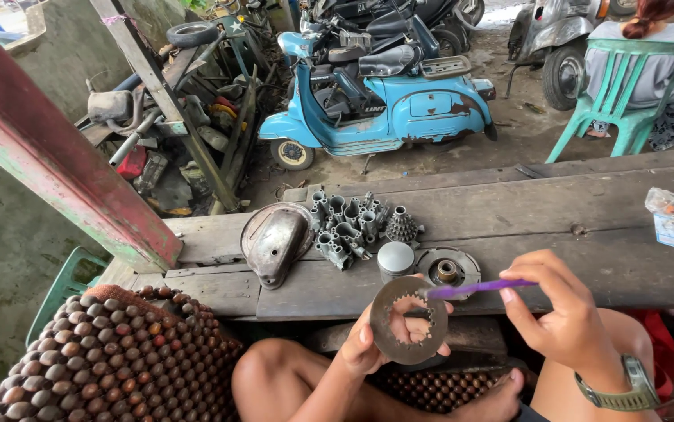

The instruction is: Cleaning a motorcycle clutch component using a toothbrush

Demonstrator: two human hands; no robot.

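Left hand [364, 344] is gripping the toothed disc [409, 320] while right hand [559, 316] is pinching a purple brush [477, 289] onto its teeth, looks like cleaning's barely halfway, other parts [348, 227] waiting.

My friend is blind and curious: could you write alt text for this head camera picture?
A seated person's left hand holds a toothed metal ring plate while the right hand brushes it with a purple toothbrush. Beyond lie metal engine parts on a wooden bench, and a blue scooter.
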